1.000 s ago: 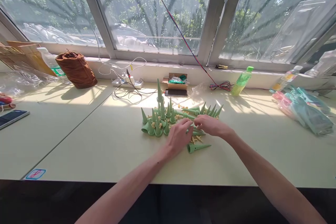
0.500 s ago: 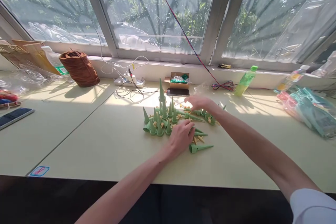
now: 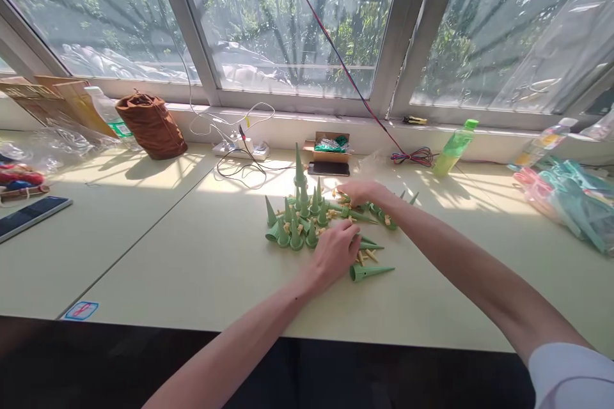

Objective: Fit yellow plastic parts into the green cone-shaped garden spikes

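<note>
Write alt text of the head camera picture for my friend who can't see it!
A person's left hand and right hand reach among green cones and yellow pieces on a pale table. Behind them sit an open cardboard box and a dark phone, below sunlit windows.

Green cones (image 3: 296, 239) cluster on the desk (image 3: 192, 275), many upright (the nearest lies tip rightward). Yellow pegs (image 3: 371, 256) lie among them.

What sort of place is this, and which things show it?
Probably a small workshop or a worktable indoors: many green cones and small yellow parts are spread on a long table beneath windows, with a power strip behind.
</note>
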Demonstrator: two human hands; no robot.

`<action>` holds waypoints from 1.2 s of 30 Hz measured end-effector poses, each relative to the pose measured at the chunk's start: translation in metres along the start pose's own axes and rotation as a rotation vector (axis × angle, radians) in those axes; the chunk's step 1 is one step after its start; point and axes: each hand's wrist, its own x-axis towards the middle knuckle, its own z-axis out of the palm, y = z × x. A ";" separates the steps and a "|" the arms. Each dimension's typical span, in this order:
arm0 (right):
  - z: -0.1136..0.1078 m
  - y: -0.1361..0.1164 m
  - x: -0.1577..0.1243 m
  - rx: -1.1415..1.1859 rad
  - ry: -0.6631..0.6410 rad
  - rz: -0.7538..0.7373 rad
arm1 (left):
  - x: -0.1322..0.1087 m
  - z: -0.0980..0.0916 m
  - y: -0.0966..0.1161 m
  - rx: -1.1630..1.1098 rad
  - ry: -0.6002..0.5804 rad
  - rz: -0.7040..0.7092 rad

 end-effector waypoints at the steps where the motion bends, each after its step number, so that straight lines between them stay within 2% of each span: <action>1: -0.002 -0.001 -0.002 -0.007 -0.042 -0.020 | 0.000 0.000 0.000 0.000 0.000 0.000; 4: -0.008 -0.005 -0.006 -0.033 -0.139 -0.057 | 0.000 0.001 -0.001 0.001 0.001 -0.001; 10: -0.016 -0.008 -0.011 -0.065 -0.185 -0.056 | 0.001 0.003 -0.003 0.005 0.007 -0.002; 19: -0.039 0.000 -0.019 -0.018 -0.126 -0.047 | 0.002 0.005 -0.005 -0.011 0.028 0.013; 22: -0.049 0.006 -0.030 0.088 -0.064 -0.059 | 0.002 0.005 -0.007 -0.009 0.036 0.018; 26: -0.058 0.008 -0.054 0.241 -0.061 -0.047 | 0.002 0.004 -0.006 0.003 0.061 0.000; 30: -0.051 -0.002 -0.079 0.240 -0.141 0.001 | 0.003 0.000 -0.005 0.021 0.055 -0.036; 32: -0.042 -0.009 -0.088 0.197 -0.162 0.058 | 0.004 -0.002 -0.004 0.036 0.042 -0.044; 36: -0.018 -0.022 -0.096 0.167 -0.141 0.066 | 0.004 -0.003 -0.004 0.062 0.034 -0.052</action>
